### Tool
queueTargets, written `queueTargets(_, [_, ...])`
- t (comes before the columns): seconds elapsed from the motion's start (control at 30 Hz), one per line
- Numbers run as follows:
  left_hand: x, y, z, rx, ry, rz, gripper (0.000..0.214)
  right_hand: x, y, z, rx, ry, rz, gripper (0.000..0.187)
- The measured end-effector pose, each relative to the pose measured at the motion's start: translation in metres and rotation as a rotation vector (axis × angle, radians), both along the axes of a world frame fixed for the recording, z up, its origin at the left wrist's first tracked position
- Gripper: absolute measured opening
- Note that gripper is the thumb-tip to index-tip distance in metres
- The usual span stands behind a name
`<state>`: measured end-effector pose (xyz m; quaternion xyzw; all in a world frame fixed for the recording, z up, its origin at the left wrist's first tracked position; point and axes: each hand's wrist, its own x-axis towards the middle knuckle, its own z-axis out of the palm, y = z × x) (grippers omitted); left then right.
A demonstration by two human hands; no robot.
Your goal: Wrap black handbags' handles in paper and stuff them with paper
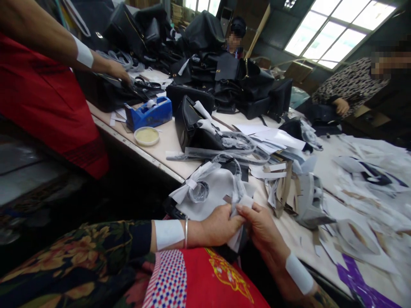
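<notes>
At the table's near edge lies a black handbag [175,209], mostly covered by white wrapping paper [213,188]. One of its handles [237,179] is wrapped in clear plastic, and a coiled plastic-wrapped piece [198,191] sits to the left. My left hand [221,224] is closed with thumb and fingers pinching white paper at the handle's base. Right beside it, my right hand [257,218] pinches the same white paper [246,202] from the other side. The fingertips of both hands nearly meet, partly hiding what lies between them.
A blue tape dispenser [150,112] and a round dish [147,136] stand left. Another black handbag [195,128] is beyond mine, before a large bag pile [218,77]. Paper strips in a grey holder [310,201] stand right. A co-worker's hand [117,70] reaches in left.
</notes>
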<state>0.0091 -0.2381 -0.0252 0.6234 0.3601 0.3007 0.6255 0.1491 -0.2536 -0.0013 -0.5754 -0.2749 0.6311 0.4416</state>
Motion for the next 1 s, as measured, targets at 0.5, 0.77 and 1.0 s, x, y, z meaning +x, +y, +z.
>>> queueTargets(0.5, [-0.002, -0.001, 0.010, -0.359, -0.037, 0.060, 0.038, 0.010, -0.004, 0.006, -0.029, 0.091, 0.018, 0.032])
queueTargets(0.77, [-0.002, -0.002, 0.014, -0.272, -0.106, 0.036, 0.043, 0.014, -0.004, 0.011, 0.014, -0.064, 0.172, 0.041])
queueTargets(1.0, [-0.002, 0.000, 0.011, -0.162, 0.199, 0.028, 0.047, 0.039, -0.001, 0.021, 0.358, -0.864, 0.211, 0.041])
